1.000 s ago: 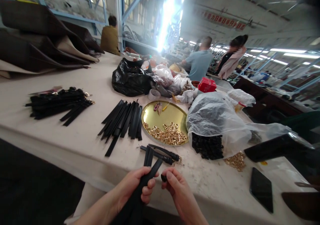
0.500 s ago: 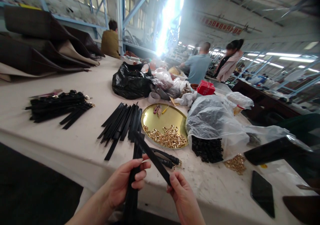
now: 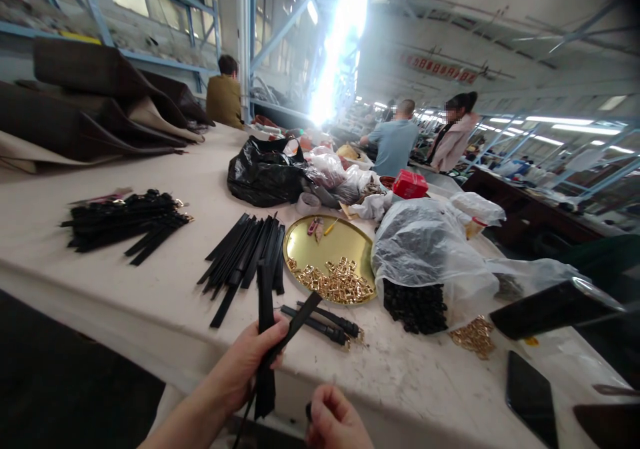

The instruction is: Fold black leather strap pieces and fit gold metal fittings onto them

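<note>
- Head view, lower centre of the frame: the left hand (image 3: 250, 362) has its fingers closed round two black straps (image 3: 265, 332). One strap stands upright past the thumb; the other slants up to the right, over the near edge of the table (image 3: 165, 282).
- Head view, bottom edge: the right hand (image 3: 333, 422) is curled low and only partly in frame. A small dark piece seems to sit at its fingers, but whether they pinch it I cannot tell.
- Head view, middle: just beyond the hands lie finished straps with buckles (image 3: 325, 322). Behind them are a fan of loose black straps (image 3: 245, 252) and a gold tray (image 3: 327, 252) of brass buckles.
- As I judge it, the work goes best with the left grip firm near the strap ends, so that they stay parted and the right hand can meet a free tip squarely.
</note>
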Tool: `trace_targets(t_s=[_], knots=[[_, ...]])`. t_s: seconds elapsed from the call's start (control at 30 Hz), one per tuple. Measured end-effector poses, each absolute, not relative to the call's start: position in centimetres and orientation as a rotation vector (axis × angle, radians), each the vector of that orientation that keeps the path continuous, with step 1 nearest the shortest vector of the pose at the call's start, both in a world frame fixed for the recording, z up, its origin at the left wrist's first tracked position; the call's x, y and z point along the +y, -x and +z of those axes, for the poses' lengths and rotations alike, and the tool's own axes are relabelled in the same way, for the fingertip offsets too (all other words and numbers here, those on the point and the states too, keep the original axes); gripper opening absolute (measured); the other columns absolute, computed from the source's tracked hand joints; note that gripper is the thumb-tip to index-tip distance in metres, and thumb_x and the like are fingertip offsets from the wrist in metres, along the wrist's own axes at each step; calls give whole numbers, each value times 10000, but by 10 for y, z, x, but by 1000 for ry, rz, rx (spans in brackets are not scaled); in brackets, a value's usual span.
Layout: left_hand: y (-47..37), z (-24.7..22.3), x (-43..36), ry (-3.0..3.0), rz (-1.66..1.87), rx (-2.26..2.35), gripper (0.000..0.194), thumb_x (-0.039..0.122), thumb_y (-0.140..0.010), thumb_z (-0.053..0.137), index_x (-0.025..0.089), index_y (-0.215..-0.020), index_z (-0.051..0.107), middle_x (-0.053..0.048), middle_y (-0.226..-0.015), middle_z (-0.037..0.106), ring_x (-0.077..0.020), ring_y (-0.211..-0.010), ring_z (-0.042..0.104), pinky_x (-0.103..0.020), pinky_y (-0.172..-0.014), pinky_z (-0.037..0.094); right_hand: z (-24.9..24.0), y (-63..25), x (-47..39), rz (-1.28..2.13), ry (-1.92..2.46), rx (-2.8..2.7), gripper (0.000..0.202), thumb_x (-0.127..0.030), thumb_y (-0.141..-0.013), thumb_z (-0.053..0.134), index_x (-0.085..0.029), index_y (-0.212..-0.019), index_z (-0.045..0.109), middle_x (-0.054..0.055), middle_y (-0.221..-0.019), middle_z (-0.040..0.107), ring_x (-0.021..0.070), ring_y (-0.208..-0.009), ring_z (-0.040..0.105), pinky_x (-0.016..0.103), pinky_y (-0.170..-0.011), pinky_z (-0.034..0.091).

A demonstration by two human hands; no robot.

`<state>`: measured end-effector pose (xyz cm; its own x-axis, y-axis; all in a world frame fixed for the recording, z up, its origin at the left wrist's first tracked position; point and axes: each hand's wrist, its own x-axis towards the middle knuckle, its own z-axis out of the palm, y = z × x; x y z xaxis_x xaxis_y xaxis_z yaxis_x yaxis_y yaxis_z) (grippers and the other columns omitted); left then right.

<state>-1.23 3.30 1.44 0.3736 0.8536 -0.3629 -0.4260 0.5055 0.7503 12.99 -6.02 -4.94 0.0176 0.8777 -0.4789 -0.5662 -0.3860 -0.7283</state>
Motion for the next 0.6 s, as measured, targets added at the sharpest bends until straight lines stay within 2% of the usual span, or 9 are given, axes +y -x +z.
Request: trace_targets(t_s=[0.13, 0.23, 0.4, 0.47, 0.6], knots=[[11, 15, 25, -885, 747, 1006, 268, 371, -649, 668, 164, -693, 503, 84, -504, 383, -66, -464, 316, -172, -441, 247, -12, -156, -41, 1336, 1156, -285, 358, -321, -476, 805, -214, -748, 598, -58, -653, 575, 60, -496, 528, 200, -520, 456], [5, 11, 17, -955, 658, 1036, 232, 361, -673, 626, 167, -708, 502, 78, -523, 395, -77, -486, 327, -184, -471, 262, 6, -158, -29, 1195, 1171, -348, 383, -342, -532, 771, -218, -857, 611, -17, -796, 609, 102, -633, 580, 248, -641, 490], [1, -1, 12, -922, 587, 1039, 202, 353, -697, 585, 181, -722, 482, 86, -515, 375, -78, -471, 309, -184, -457, 239, -3, -152, -20, 1134, 1251, -476, 307, -351, -644, 698, -193, -891, 606, -30, -676, 595, 84, -578, 531, 220, -591, 457], [1, -5, 12, -900, 570, 1041, 206, 360, -695, 578, 185, -722, 472, 92, -502, 363, -77, -459, 296, -185, -447, 230, -9, -153, -20, 1141, 1254, -457, 303, -341, -636, 707, -195, -881, 605, -42, -649, 585, 73, -557, 517, 203, -568, 447], [0, -8, 13, -926, 573, 1045, 203, 363, -693, 559, 186, -711, 462, 95, -493, 349, -79, -456, 293, -188, -446, 237, -13, -154, -20, 1181, 1208, -356, 326, -318, -597, 740, -208, -867, 593, -32, -746, 622, 89, -637, 572, 219, -636, 471]])
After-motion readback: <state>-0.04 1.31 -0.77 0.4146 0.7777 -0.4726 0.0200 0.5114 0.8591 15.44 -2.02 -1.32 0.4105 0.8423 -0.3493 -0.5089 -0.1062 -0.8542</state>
